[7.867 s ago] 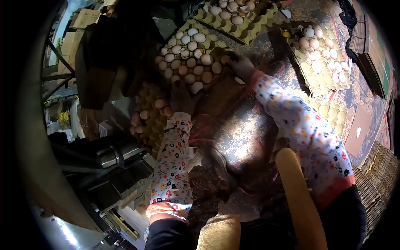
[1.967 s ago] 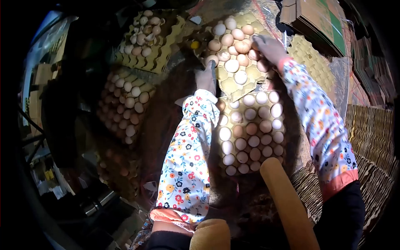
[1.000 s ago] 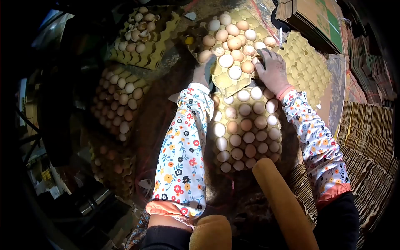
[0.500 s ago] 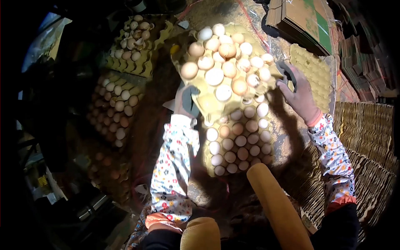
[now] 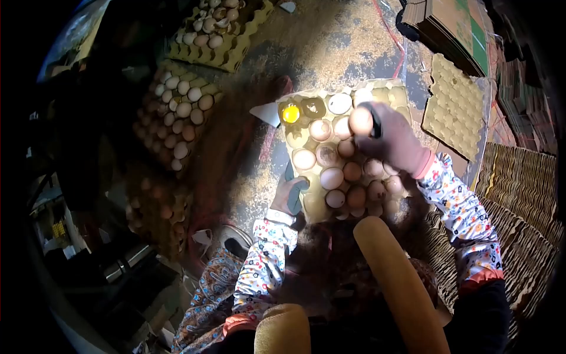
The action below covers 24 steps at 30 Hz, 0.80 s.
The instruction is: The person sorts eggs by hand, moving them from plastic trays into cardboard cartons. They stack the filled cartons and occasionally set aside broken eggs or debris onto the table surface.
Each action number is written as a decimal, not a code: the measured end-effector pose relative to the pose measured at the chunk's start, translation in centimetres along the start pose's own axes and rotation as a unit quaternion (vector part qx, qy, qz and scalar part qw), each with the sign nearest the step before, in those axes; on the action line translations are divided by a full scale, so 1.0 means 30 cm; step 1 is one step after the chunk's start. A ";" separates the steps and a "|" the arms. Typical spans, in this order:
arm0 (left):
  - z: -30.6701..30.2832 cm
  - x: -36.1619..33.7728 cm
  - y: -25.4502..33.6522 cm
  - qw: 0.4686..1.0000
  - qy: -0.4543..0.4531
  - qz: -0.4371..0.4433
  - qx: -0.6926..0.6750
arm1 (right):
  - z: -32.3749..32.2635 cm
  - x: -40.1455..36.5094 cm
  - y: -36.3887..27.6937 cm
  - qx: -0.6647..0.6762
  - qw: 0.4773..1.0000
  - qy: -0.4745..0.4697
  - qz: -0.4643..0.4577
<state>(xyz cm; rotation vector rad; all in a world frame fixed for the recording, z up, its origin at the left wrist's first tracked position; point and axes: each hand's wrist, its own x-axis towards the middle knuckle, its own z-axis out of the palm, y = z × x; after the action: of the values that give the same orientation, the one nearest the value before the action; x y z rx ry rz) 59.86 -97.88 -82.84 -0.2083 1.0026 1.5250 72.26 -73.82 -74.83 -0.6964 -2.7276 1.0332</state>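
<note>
An egg tray [image 5: 315, 203] of pulp card lies in front of me, with brown and white eggs in many cups. A broken egg's yolk [image 5: 290, 114] shows in its far left corner. My left hand [image 5: 288, 194], in a grey-palmed glove, grips the tray's near left edge. Over the tray's far right part, my gloved right hand [image 5: 390, 140] is closed on a light brown egg [image 5: 361, 121]. That hand hides some cups beneath it. A cracked-looking egg [image 5: 327, 154] sits near the middle of the tray.
Further trays of eggs [image 5: 183, 110] stand at the left, one with broken shells [image 5: 215, 25] at the far left. To the right are a bare egg tray [image 5: 455, 106], flattened cartons [image 5: 451, 35] and stacked trays [image 5: 519, 183]. Pink string [image 5: 389, 32] lies on the littered floor.
The raised, tilted tray has come down level over the lower tray of eggs. My right hand has left its right edge and taken hold of an egg. My left hand stays at the tray's left side.
</note>
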 end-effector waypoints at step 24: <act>0.327 -0.070 -0.150 0.894 -0.025 0.354 0.274 | -0.117 -0.498 0.214 0.453 0.800 0.199 0.338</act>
<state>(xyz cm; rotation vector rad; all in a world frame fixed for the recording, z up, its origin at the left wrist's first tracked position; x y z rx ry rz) 68.35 -93.22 -77.61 0.6649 1.5192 1.7871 88.83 -74.57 -75.96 -1.4561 -1.3167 1.8315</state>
